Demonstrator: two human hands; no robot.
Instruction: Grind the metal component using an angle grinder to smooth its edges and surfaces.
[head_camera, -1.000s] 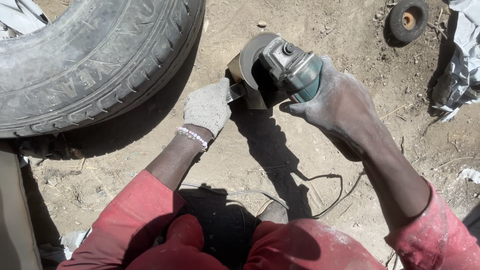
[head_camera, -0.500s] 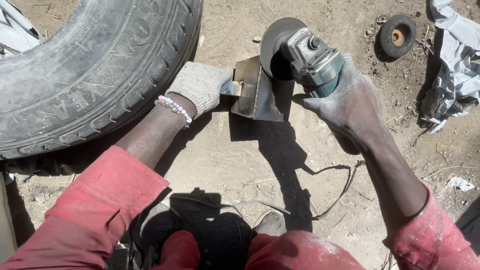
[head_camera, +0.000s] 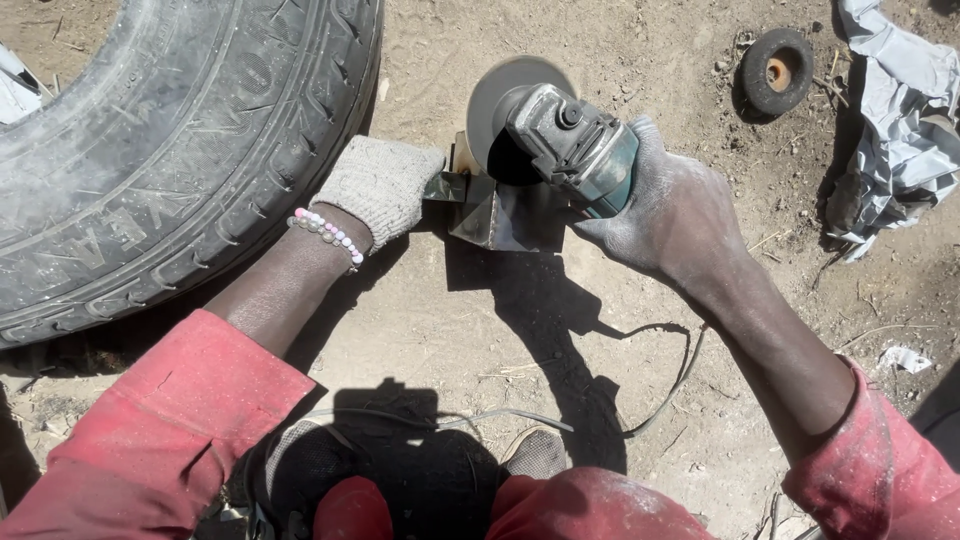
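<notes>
My right hand (head_camera: 680, 215), bare and dusty, grips the teal and grey body of an angle grinder (head_camera: 570, 140). Its round disc (head_camera: 505, 105) stands over a small dark folded metal piece (head_camera: 495, 215) on the dirt ground. My left hand (head_camera: 378, 185), in a grey knitted glove with a bead bracelet at the wrist, holds the metal piece by its left end. The grinder's cable (head_camera: 670, 380) runs back along the ground toward my legs.
A big worn truck tyre (head_camera: 170, 140) lies at the left, close to my left arm. A used grinding disc (head_camera: 777, 70) sits on the dirt at the upper right, beside crumpled grey sheeting (head_camera: 900, 120). My red trousers fill the bottom edge.
The view has shifted, so hands, grinder and metal piece sit further right and lower in frame. The grinder disc now stands more upright over the piece. Both grips are unchanged.
</notes>
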